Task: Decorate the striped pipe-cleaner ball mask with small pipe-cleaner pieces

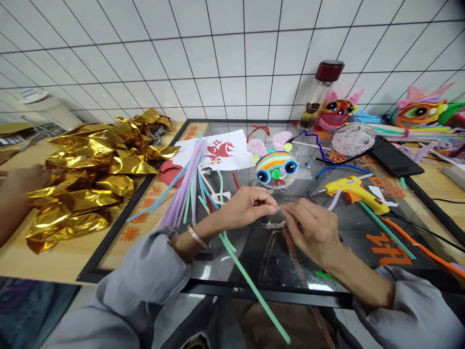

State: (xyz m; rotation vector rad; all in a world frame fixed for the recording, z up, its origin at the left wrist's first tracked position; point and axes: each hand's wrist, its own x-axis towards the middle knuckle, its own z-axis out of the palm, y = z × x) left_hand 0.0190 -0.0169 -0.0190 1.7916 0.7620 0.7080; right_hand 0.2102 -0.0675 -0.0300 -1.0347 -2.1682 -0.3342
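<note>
My left hand (252,206) and my right hand (315,231) meet above the glass tabletop, both closed in a pinch. Between the fingertips shows a tiny bit of lilac pipe cleaner (278,208); most of it is hidden by the fingers. Just beyond stands a lion-like head (276,167) covered in coloured pipe cleaners, with big blue-rimmed eyes, a green nose and pink ears. Beneath my hands lies a pair of pliers (275,225) with reddish-brown handles. Left of my left wrist spreads a bundle of lilac pipe cleaners (185,189), with green and blue ones among them.
A yellow glue gun (354,191) lies to the right, near a black phone (395,156). A bottle with a dark red lid (317,94) stands by the tiled wall. Gold foil (94,169) covers the left side, with another person's hand (23,186) beside it.
</note>
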